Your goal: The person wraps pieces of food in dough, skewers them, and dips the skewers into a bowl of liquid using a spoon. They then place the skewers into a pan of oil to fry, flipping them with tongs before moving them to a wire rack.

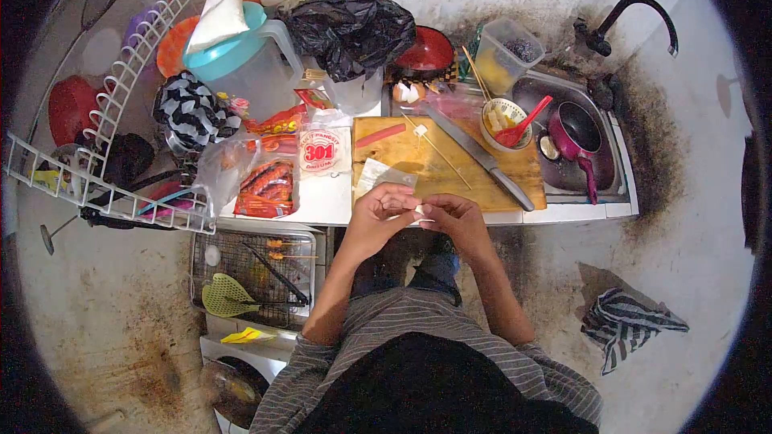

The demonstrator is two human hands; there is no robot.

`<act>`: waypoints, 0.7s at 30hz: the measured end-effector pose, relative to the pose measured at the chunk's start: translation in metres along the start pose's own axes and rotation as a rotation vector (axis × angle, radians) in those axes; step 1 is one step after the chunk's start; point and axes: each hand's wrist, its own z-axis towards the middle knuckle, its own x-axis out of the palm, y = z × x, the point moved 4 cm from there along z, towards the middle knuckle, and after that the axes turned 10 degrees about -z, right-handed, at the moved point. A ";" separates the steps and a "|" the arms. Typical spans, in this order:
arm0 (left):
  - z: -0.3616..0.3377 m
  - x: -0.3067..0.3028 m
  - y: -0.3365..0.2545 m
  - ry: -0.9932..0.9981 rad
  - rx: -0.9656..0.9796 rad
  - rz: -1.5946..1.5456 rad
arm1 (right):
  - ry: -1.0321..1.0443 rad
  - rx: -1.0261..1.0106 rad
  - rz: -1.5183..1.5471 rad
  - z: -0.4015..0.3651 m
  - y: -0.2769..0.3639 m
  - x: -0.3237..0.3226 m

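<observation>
Both hands meet at the front edge of a wooden cutting board (394, 159). My left hand (384, 213) and my right hand (455, 221) pinch a small whitish piece (421, 210) between their fingertips; its exact shape is too small to tell. Just behind my left hand lies a clear plastic packet (388, 174). On the board are a red strip (380, 136), a thin skewer (445, 158) with a small white piece (420, 130) by its upper end, and a large knife (482, 159) lying diagonally, its handle toward the front right.
Left of the board are a Kulit Pangsit pack (320, 151) and a sausage pack (268, 188). At right, a bowl (497, 115) with a red spoon (524, 122) stands by the sink (619, 185), which holds a small pan (578, 128). A wire rack (121, 202) stands left.
</observation>
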 end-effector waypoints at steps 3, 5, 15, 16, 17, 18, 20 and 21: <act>0.000 0.001 -0.001 0.069 0.021 0.012 | 0.035 -0.023 0.021 0.000 0.001 -0.002; 0.003 0.000 0.002 0.107 0.056 -0.075 | 0.009 -0.046 0.021 0.001 -0.001 -0.004; -0.001 -0.002 0.006 0.075 -0.124 -0.080 | -0.009 -0.134 -0.144 0.002 0.005 -0.001; -0.001 -0.002 0.005 0.056 -0.167 -0.026 | 0.009 -0.168 -0.159 0.003 0.006 -0.001; -0.002 -0.002 0.004 0.037 -0.210 0.027 | 0.027 -0.202 -0.173 0.004 0.007 0.000; -0.002 -0.004 0.004 0.037 -0.206 0.026 | 0.029 -0.204 -0.176 0.003 0.010 0.001; -0.001 -0.006 0.007 0.076 -0.207 0.064 | -0.014 -0.233 -0.236 0.000 0.020 0.003; -0.001 -0.008 0.007 0.074 -0.203 0.063 | -0.010 -0.236 -0.238 0.001 0.022 0.003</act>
